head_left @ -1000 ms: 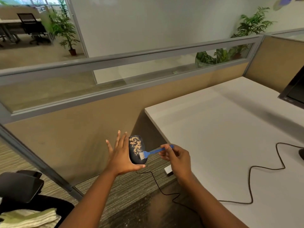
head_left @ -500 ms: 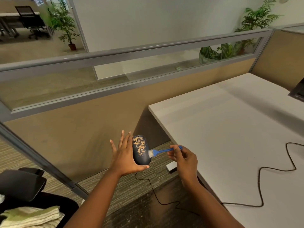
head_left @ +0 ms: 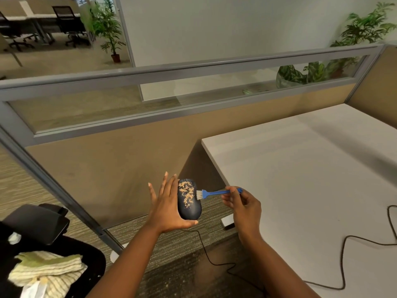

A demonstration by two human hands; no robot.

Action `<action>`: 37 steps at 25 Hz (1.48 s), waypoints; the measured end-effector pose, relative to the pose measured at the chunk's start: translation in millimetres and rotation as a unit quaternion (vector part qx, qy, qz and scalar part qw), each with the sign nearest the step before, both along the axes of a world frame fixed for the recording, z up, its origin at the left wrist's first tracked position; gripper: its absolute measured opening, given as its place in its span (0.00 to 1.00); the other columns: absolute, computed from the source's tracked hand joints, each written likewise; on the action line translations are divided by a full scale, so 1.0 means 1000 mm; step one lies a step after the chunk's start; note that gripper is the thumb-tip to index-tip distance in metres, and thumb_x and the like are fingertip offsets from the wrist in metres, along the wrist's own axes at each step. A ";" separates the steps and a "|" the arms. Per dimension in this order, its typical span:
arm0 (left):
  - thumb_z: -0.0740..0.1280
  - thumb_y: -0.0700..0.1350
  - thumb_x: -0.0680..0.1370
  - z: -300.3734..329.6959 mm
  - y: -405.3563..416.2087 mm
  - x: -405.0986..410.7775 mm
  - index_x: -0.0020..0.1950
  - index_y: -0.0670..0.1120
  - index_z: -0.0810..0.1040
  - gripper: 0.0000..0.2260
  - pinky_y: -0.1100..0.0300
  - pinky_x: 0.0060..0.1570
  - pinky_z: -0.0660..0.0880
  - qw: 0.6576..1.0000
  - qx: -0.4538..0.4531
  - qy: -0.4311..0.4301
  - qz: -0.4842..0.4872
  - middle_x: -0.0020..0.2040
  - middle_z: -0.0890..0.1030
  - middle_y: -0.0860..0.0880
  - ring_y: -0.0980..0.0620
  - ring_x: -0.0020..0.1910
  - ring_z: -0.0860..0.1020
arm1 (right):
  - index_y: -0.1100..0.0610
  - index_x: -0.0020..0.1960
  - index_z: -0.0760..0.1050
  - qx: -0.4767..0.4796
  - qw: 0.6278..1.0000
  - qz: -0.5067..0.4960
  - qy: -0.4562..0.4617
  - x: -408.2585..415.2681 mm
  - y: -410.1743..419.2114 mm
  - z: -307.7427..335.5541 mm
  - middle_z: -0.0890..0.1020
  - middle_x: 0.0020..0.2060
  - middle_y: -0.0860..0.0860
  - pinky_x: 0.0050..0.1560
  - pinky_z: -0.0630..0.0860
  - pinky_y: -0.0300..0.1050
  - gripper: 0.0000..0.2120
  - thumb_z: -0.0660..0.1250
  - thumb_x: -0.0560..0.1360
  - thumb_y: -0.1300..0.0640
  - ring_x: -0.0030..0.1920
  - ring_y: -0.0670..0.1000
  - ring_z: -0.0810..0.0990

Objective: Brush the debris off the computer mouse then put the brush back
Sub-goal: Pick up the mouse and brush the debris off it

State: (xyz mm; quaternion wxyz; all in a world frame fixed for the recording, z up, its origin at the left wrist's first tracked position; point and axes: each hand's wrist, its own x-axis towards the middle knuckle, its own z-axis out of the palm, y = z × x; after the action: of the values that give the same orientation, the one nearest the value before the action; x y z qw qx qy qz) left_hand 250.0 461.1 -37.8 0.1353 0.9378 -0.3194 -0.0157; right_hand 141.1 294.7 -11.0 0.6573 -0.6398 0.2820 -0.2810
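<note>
A black wired computer mouse (head_left: 190, 208) stands upright in my left hand (head_left: 166, 208), held over the carpet left of the desk, thumb under its lower end. Tan crumbs of debris (head_left: 187, 193) streak its upper face. My right hand (head_left: 243, 204) pinches the handle of a small blue brush (head_left: 217, 192). The brush's white bristles touch the mouse's right edge beside the debris. The mouse's cable (head_left: 206, 252) hangs down and runs right.
The white desk (head_left: 300, 168) fills the right side, with the black cable looping across it. A small white box (head_left: 227, 221) lies on the floor by the desk's edge. A black chair with striped cloths (head_left: 47, 269) sits at lower left. A tan partition (head_left: 111, 168) stands behind.
The brush has shifted up the mouse's right side, from its lower half to beside the debris. Both hands and the mouse stay in nearly the same place; the view turned slightly.
</note>
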 end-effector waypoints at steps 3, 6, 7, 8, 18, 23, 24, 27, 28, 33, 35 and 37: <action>0.68 0.72 0.57 0.001 0.000 -0.002 0.74 0.45 0.41 0.60 0.38 0.65 0.27 1.000 -0.003 0.001 0.005 0.77 0.42 0.49 0.54 0.69 0.28 | 0.50 0.40 0.80 0.010 1.000 0.012 0.005 0.003 0.005 -0.001 0.84 0.34 0.52 0.47 0.80 0.49 0.09 0.64 0.75 0.57 0.38 0.50 0.83; 0.69 0.72 0.56 0.002 0.002 -0.004 0.74 0.45 0.41 0.60 0.37 0.65 0.28 1.000 -0.011 0.000 0.005 0.77 0.43 0.49 0.54 0.70 0.29 | 0.50 0.40 0.80 0.019 0.999 -0.030 0.028 0.003 -0.001 -0.004 0.83 0.34 0.52 0.49 0.80 0.51 0.08 0.63 0.75 0.56 0.38 0.50 0.83; 0.69 0.72 0.56 0.002 0.002 -0.005 0.74 0.44 0.42 0.60 0.37 0.65 0.28 1.000 -0.015 0.001 0.002 0.77 0.44 0.48 0.54 0.70 0.29 | 0.50 0.40 0.80 0.026 0.999 -0.039 0.026 0.003 -0.003 -0.003 0.84 0.34 0.52 0.48 0.80 0.51 0.08 0.63 0.75 0.56 0.38 0.51 0.83; 0.70 0.72 0.56 0.002 0.003 -0.005 0.74 0.44 0.43 0.60 0.36 0.65 0.28 1.000 -0.019 0.002 0.000 0.77 0.44 0.48 0.54 0.70 0.30 | 0.50 0.40 0.80 0.037 0.998 -0.040 0.016 0.003 -0.004 -0.002 0.84 0.34 0.52 0.48 0.80 0.50 0.09 0.63 0.75 0.56 0.38 0.51 0.83; 0.68 0.74 0.55 0.001 0.003 -0.013 0.74 0.45 0.43 0.61 0.36 0.66 0.29 1.000 -0.014 -0.001 -0.003 0.77 0.45 0.48 0.55 0.70 0.30 | 0.52 0.40 0.80 0.038 0.998 -0.038 0.043 0.006 -0.007 -0.002 0.83 0.34 0.52 0.50 0.80 0.51 0.08 0.64 0.75 0.57 0.38 0.49 0.83; 0.68 0.74 0.55 0.003 0.002 -0.015 0.74 0.44 0.43 0.61 0.37 0.66 0.28 1.000 -0.018 -0.003 -0.010 0.77 0.45 0.48 0.54 0.70 0.31 | 0.53 0.41 0.80 0.056 0.998 -0.006 0.019 0.011 -0.003 0.001 0.83 0.34 0.53 0.49 0.80 0.50 0.08 0.64 0.75 0.56 0.38 0.51 0.83; 0.67 0.74 0.55 0.003 0.002 -0.015 0.74 0.44 0.43 0.61 0.37 0.66 0.28 1.000 -0.020 -0.003 -0.010 0.77 0.45 0.48 0.55 0.70 0.31 | 0.53 0.41 0.80 0.052 0.998 -0.013 0.027 0.011 -0.004 0.000 0.83 0.34 0.52 0.49 0.79 0.50 0.08 0.64 0.75 0.56 0.38 0.51 0.83; 0.68 0.73 0.55 0.004 0.002 -0.016 0.74 0.44 0.43 0.61 0.38 0.65 0.26 0.999 -0.029 -0.002 -0.014 0.77 0.45 0.48 0.55 0.70 0.31 | 0.52 0.40 0.80 0.043 0.998 -0.038 0.041 0.010 -0.010 -0.002 0.83 0.34 0.51 0.49 0.79 0.49 0.08 0.64 0.75 0.56 0.38 0.49 0.83; 0.68 0.73 0.55 0.004 0.002 -0.015 0.74 0.44 0.43 0.61 0.39 0.65 0.26 0.999 -0.030 -0.001 -0.016 0.77 0.45 0.48 0.55 0.70 0.30 | 0.52 0.41 0.80 0.046 0.998 -0.035 0.031 0.010 -0.011 -0.001 0.84 0.34 0.51 0.48 0.80 0.47 0.08 0.64 0.75 0.56 0.37 0.48 0.83; 0.67 0.74 0.55 0.005 -0.002 -0.015 0.74 0.44 0.44 0.61 0.39 0.65 0.26 0.999 -0.036 -0.005 -0.028 0.76 0.45 0.48 0.55 0.71 0.31 | 0.55 0.43 0.80 0.046 0.999 -0.002 0.007 0.017 -0.009 0.004 0.83 0.34 0.52 0.43 0.81 0.40 0.07 0.63 0.75 0.57 0.38 0.49 0.83; 0.67 0.74 0.54 0.005 -0.003 -0.015 0.74 0.44 0.44 0.61 0.39 0.65 0.25 0.999 -0.039 -0.008 -0.028 0.76 0.44 0.50 0.56 0.70 0.30 | 0.57 0.45 0.80 0.026 0.999 -0.020 0.025 0.016 -0.012 0.000 0.83 0.35 0.53 0.45 0.80 0.43 0.07 0.63 0.75 0.57 0.39 0.49 0.83; 0.65 0.75 0.54 0.005 -0.003 -0.014 0.74 0.44 0.43 0.61 0.39 0.65 0.25 0.999 -0.029 -0.015 -0.028 0.75 0.43 0.52 0.56 0.70 0.29 | 0.59 0.46 0.80 0.029 0.999 -0.034 0.022 0.016 -0.015 -0.001 0.83 0.35 0.53 0.45 0.80 0.44 0.08 0.63 0.76 0.57 0.39 0.50 0.83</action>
State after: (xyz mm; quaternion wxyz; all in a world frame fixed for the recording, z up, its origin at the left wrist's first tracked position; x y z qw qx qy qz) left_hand 235.7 458.3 -32.6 0.1573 0.9244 -0.3476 0.0035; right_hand 156.6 280.2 -11.6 0.6593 -0.6167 0.3258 -0.2809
